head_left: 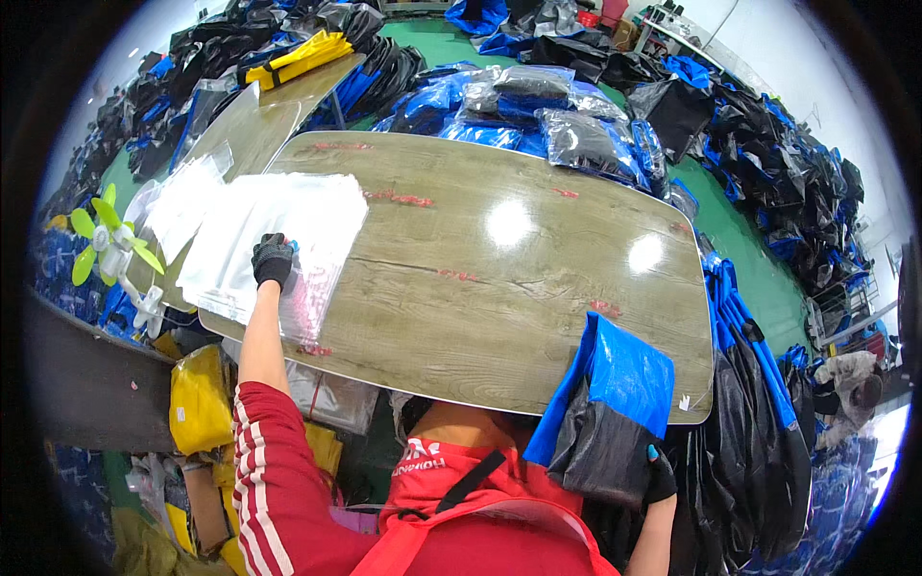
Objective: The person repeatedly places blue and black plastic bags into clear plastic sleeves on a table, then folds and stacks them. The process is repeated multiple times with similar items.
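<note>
My left hand (273, 259), in a dark glove with coloured fingertips, is on a stack of clear plastic bags (230, 221) at the left end of the table. Its fingers are curled in, pinching at the top bag. At the near right edge of the table my right hand (661, 477), gloved too, grips the side of a folded blue and black tarpaulin sheet (624, 374). The thumb shows on that sheet's edge, while the other fingers are hidden. The folded sheet rests partly over the table edge, close to my body.
A wood-patterned table (461, 230) with red tape scraps spreads before me. Beyond it lie packed blue and black bundles (576, 139). A green fan (110, 235) stands at left. Blue and black sheets (749, 403) hang at right; a yellow bundle (202, 398) sits below left.
</note>
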A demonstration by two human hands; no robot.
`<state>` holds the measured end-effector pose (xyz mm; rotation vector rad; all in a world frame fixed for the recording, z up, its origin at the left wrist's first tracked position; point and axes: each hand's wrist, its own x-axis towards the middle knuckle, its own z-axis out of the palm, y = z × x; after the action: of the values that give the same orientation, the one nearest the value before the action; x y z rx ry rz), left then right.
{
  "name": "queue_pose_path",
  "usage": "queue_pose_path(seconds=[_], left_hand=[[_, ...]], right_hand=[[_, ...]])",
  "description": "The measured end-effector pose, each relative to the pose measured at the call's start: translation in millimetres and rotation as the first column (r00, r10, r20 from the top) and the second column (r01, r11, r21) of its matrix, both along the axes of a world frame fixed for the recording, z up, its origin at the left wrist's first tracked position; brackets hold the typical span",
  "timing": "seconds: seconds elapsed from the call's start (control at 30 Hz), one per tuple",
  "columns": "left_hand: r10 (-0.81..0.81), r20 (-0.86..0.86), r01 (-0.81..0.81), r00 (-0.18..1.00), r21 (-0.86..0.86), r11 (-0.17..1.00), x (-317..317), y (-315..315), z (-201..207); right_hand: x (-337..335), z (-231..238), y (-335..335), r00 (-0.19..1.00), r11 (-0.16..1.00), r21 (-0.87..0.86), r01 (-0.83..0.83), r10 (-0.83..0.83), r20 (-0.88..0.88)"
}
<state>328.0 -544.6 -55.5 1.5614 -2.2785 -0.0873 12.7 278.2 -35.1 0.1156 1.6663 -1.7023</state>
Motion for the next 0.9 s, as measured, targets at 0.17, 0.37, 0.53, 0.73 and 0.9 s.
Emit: queue_pose_path(seconds=[0.17,0.37,0.53,0.73,0.9], left_hand=[[-0.337,-0.287,0.334,0.897,-0.061,0.941,-68,103,52],[-0.884,-0.349,0.937,0.311,-0.044,0.347,-150,314,26],[-0.688,-0.485,0.814,0.54,0.093,0.574,-158,350,20],[-0.789,-0.4,0.835,0.466,-0.097,0.542,-154,344,20],[-0.589,-0.595,0.788,0.547,0.127,0.603,-160,337,10]], right_hand=[[7,4,-8,0.993,0.996,0.073,-0.052,0.059,-0.098],[-6,37,-39,0.977,0.995,-0.075,-0.064,0.047,-0.206],[-32,80,-77,0.958,0.982,-0.032,-0.186,0.174,-0.227],[-49,90,-87,0.922,0.916,0.116,-0.384,0.388,-0.007],[-51,88,-89,0.917,0.908,0.167,-0.384,0.396,-0.044]])
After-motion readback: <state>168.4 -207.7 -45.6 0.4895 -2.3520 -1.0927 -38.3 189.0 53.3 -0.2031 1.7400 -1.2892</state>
